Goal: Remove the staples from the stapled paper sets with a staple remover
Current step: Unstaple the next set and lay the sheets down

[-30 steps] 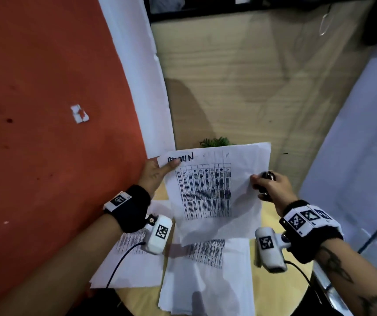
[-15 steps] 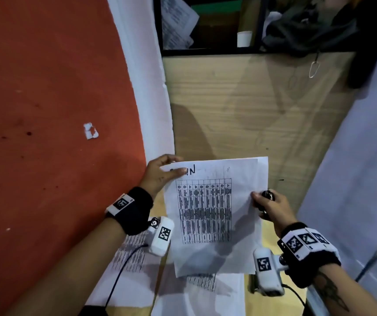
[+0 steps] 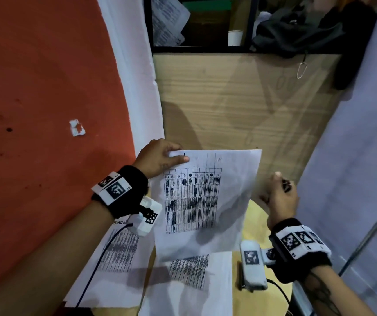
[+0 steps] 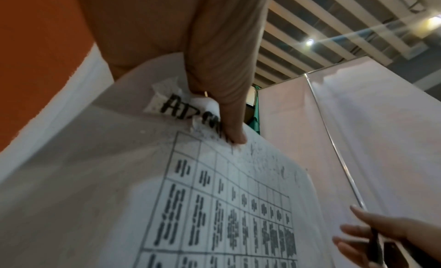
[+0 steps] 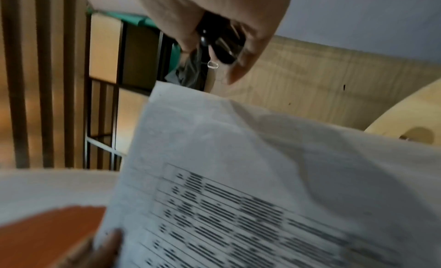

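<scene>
A printed paper set (image 3: 205, 201) with a table on it is held up in the air above the yellow table (image 3: 256, 222). My left hand (image 3: 160, 158) pinches its top left corner, thumb laid over the handwritten heading (image 4: 186, 109), where the corner is torn and crumpled. My right hand (image 3: 278, 192) is off to the right of the sheet, apart from it, curled round a small black staple remover (image 3: 286, 186), (image 5: 222, 45). The paper's right edge (image 5: 214, 121) hangs free. No staple can be made out in the blur.
More printed sheets lie on the table below: one at the left (image 3: 114, 258), one under the held set (image 3: 189, 281). A wooden panel (image 3: 240, 106) stands behind, with a shelf holding a paper cup (image 3: 235, 37) and dark cloth (image 3: 297, 30). An orange wall (image 3: 46, 110) is on the left.
My right hand has let go of the paper's right edge and moved away to the right with the staple remover. The left hand lifted the set higher, its thumb now further over the heading.
</scene>
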{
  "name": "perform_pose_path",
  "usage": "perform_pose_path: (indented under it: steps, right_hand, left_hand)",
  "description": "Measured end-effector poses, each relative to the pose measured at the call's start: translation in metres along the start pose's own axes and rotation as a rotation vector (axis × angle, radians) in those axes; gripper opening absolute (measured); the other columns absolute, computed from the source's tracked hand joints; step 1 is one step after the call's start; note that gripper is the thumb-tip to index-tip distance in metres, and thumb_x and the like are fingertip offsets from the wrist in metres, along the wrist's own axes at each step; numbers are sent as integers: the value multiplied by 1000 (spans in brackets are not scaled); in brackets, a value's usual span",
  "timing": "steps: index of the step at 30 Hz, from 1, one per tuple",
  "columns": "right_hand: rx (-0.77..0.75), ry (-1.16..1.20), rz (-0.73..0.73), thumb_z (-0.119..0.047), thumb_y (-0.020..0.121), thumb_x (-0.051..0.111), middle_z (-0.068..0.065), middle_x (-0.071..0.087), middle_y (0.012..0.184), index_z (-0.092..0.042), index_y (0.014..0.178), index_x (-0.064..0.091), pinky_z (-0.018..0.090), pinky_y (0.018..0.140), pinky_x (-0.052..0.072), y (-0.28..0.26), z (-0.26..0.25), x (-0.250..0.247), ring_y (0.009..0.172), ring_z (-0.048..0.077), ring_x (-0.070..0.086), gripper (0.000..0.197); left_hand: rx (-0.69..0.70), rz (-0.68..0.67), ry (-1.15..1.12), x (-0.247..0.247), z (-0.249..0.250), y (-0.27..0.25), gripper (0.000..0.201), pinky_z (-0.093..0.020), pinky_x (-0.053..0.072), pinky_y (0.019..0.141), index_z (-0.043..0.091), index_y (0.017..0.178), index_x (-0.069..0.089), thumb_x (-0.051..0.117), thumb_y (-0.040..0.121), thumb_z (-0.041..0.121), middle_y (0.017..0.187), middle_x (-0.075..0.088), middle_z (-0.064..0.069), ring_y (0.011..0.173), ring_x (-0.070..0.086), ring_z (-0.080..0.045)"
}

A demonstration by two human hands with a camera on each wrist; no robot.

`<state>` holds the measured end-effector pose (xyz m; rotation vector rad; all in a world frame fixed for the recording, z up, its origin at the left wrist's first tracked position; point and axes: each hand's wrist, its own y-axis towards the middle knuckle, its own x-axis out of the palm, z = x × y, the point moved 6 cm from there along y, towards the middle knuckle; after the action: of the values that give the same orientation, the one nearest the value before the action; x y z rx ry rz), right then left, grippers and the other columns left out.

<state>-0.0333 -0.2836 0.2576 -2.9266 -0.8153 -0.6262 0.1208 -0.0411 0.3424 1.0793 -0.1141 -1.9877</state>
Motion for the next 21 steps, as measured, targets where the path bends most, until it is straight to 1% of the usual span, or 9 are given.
perform_pose_path:
  steps: [2, 4, 6, 8, 11, 14, 16, 19, 21]
  right_hand:
    - [-28, 60, 98, -33, 97, 46, 0, 57, 76, -21, 77, 46, 18, 47, 45, 1, -14, -6, 62, 5, 56, 23]
    - [61, 102, 68, -35, 96, 48, -2, 54, 65, -20, 72, 45, 19, 47, 40, -3, -15, -1, 53, 6, 53, 28]
    - [202, 146, -77, -23, 94, 51, -8, 49, 47, -21, 65, 43, 19, 48, 32, -17, -5, 17, 40, 3, 45, 30]
    - [295, 176, -262, 1, 88, 47, -8, 47, 42, -19, 60, 45, 21, 52, 27, -38, 7, 40, 37, 3, 44, 34]
    - [243, 35, -575, 16, 79, 49, 2, 53, 74, -18, 79, 46, 18, 60, 40, -69, 14, 67, 64, 8, 50, 35]
    - [-188, -316, -741, -2, 67, 73, 7, 49, 111, -28, 94, 49, 26, 81, 48, -79, -4, 89, 93, 19, 55, 44]
    - [-498, -353, -748, -2, 63, 77, 4, 49, 111, -23, 95, 51, 27, 90, 48, -86, -32, 102, 96, 19, 57, 46]
    - [-948, -479, -783, -5, 63, 78, 8, 47, 112, -3, 100, 61, 14, 89, 44, -98, -63, 119, 98, 9, 51, 41]
    - [-1121, -623, -789, -13, 63, 77, 14, 52, 112, -3, 104, 65, 26, 83, 48, -100, -67, 125, 98, 18, 56, 43]
  left_hand:
    - [22, 26, -1, -1, 2, 0, 58, -30, 48, 81, 13, 86, 72, 60, 66, 66, 96, 73, -10, 98, 67, -26]
    - [45, 31, -5, -2, 3, 1, 58, -41, 54, 79, 8, 82, 71, 62, 67, 64, 87, 72, -13, 89, 68, -32]
    - [58, 28, -2, -2, 5, 1, 57, -49, 53, 76, 8, 81, 71, 63, 68, 63, 80, 71, -14, 82, 67, -36]
    - [57, 29, -13, -1, 4, 1, 56, -50, 53, 77, 7, 81, 72, 63, 67, 61, 79, 72, -11, 81, 68, -33]
    - [40, 23, -14, -3, 5, 0, 51, -48, 53, 78, 12, 81, 73, 63, 66, 59, 81, 73, -5, 82, 69, -28]
    - [11, 5, -22, -4, 2, -3, 36, -42, 52, 74, 22, 73, 71, 64, 66, 57, 74, 72, -2, 71, 67, -18]
    - [1, 2, -36, -5, 4, -4, 36, -34, 49, 65, 18, 69, 70, 66, 66, 53, 66, 67, -1, 62, 59, -11]
    - [-3, -8, -45, -5, 12, -7, 37, -21, 36, 53, 9, 69, 68, 70, 68, 46, 55, 56, 4, 50, 47, -2]
    - [15, -23, -99, -5, 19, -8, 50, -21, 32, 50, 2, 76, 69, 70, 66, 51, 57, 57, -3, 49, 43, 0]
